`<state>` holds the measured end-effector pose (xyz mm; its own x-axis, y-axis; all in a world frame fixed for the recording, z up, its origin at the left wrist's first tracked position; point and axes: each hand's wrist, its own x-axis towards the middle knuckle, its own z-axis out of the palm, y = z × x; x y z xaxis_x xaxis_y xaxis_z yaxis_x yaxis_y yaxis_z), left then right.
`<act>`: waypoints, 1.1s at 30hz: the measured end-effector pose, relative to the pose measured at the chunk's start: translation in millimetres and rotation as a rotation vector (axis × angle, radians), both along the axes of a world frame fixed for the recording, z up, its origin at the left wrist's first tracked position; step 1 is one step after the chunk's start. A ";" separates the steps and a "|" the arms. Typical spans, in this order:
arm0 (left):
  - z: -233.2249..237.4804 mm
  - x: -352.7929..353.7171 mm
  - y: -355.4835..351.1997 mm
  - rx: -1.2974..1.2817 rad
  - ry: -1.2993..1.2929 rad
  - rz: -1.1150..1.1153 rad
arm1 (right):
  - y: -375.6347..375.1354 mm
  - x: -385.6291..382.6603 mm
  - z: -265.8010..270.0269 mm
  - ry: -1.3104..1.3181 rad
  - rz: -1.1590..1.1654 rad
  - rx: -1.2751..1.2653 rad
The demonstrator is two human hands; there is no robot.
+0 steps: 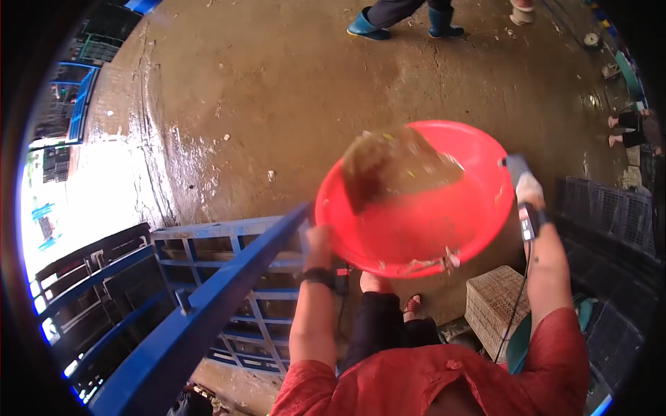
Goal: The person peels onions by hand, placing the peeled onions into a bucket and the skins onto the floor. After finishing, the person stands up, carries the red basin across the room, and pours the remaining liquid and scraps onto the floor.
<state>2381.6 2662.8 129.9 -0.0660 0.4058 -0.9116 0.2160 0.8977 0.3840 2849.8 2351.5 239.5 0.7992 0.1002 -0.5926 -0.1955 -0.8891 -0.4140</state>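
A large red basin (416, 229) is held out in front of my body, tilted. Murky brown liquid with small bits of debris (409, 163) is at its far side, partly blurred, and scraps cling to the near rim. My left hand (319, 243) grips the basin's left edge, beside the end of a blue metal beam (215, 298). At the right edge is my right hand (524, 184), its fingers closed around the rim and blurred. Both hands' fingertips are partly hidden.
Blue metal frames (257, 277) stand at the lower left. A wicker-like crate (496, 301) sits at the lower right, near dark plastic crates (603, 208). A person's teal boots (368, 26) are on the wet floor (277, 90) ahead; another person is at the far right.
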 end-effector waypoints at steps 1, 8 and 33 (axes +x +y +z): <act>-2.3 7.7 13.3 -0.004 -0.002 -0.001 | 36.2 18.8 6.5 0.048 -0.025 -0.034; 44.7 36.3 71.3 0.351 -0.046 0.004 | 76.9 23.9 -33.4 -0.043 -0.097 0.292; -28.8 175.1 -27.9 0.614 -0.177 -1.120 | -256.3 106.8 -64.9 -0.290 0.360 -0.132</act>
<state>2556.7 2634.9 101.1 0.6828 0.5151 -0.5181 0.6366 -0.0713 0.7679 2956.6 2095.2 174.5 0.8617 0.3399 -0.3767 0.2416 -0.9277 -0.2844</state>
